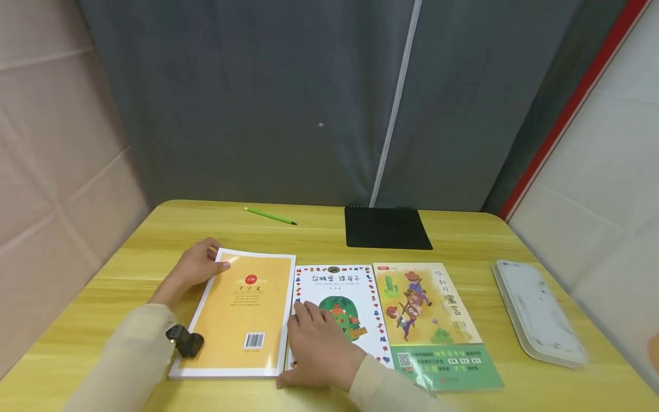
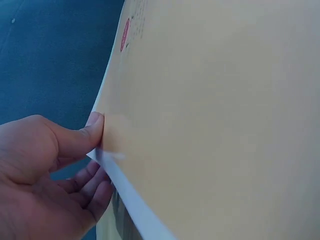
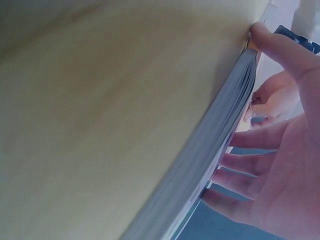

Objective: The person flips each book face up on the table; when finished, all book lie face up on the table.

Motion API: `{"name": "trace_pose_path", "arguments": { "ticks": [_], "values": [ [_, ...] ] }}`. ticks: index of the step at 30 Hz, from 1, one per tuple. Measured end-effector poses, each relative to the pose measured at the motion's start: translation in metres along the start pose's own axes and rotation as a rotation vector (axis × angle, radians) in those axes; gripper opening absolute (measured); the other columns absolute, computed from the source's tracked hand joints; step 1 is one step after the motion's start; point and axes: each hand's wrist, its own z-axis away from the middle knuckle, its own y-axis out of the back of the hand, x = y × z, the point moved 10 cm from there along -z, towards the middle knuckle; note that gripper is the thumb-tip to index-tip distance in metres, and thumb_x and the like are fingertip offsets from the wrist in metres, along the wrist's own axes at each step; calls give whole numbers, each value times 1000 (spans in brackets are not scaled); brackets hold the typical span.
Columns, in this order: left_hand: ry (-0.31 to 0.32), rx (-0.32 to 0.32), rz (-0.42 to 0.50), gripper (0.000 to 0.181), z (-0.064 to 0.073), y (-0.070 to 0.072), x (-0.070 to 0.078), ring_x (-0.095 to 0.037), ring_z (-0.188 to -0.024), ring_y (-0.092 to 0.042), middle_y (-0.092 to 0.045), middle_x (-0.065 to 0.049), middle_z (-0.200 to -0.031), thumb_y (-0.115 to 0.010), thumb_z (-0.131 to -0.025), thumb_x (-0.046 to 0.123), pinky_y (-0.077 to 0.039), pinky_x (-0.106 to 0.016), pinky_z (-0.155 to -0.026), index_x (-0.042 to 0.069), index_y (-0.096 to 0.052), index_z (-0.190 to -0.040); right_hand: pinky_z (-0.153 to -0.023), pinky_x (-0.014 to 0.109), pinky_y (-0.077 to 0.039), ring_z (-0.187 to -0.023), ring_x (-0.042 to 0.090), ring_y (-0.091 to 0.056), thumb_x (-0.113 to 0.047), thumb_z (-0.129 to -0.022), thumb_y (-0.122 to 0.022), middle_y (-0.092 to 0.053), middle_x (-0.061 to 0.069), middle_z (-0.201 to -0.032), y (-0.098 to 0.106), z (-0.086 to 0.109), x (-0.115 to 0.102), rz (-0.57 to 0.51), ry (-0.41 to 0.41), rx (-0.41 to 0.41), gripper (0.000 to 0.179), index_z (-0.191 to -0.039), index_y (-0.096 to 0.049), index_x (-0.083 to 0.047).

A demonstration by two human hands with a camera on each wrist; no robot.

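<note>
Left hand (image 1: 198,264): fingers closed in a pinch on the far left corner of the orange Thousand Character Classic book (image 1: 252,320), thumb on top, the others tucked under.
Orange book: leftmost of the row on the tabletop (image 1: 463,240), barcode side up; likely light, its cover thin and bendy, so a lone corner hold may let it sag or crease. The bright glare suggests a slick face; the left edge, gripped through all the pages, should be surer.
Green pencil (image 1: 270,216): lying on the far side; slim and apt to roll, best pinched mid-shaft.
Right hand (image 1: 319,346): fingers loosely spread over the white storybook (image 1: 350,312), thumb by its near left corner (whether it also touches the orange book, I cannot tell).
White storybook: page block visible at the edge; should be flexible, easiest taken by the near edge.
Black writing tablet (image 1: 388,228): far side, probably stiff and light.
Fables paperback (image 1: 429,326): right end of the row, likely limp; near right corner is free.
White case (image 1: 540,312): far right, looks rigid; hold across its width.
</note>
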Motion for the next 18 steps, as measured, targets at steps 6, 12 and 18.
{"name": "trace_pose_path", "arguments": {
  "ticks": [6, 12, 18],
  "values": [
    [-41, 18, 165, 52, 5, 13, 9, -34, -96, -58, -52, -30, -121, -69, -93, 14, -52, -36, -76, -7, -44, -133, -110, 47, -39, -139, 29, -40, -75, -74, -68, -39, 12, -154, 1, -1, -1, 6, 10, 9, 101, -143, -49, -4],
    [-64, 12, 345, 58, 10, 25, 9, -22, -93, -60, -50, -24, -127, -72, -92, 17, -53, -30, -77, -4, -42, -137, -110, 45, -39, -137, 28, -42, -74, -73, -69, -42, 12, -151, 3, 0, -1, 1, 32, 28, 99, -140, -51, -3],
    [-92, -5, 510, 57, 15, 33, 8, -9, -81, -62, -52, -8, -114, -71, -92, 13, -56, -26, -75, -5, -38, -136, -112, 46, -37, -139, 30, -39, -64, -76, -74, -42, 17, -151, 3, -1, -2, -60, 42, 19, 95, -141, -49, 1]
  ]
}}
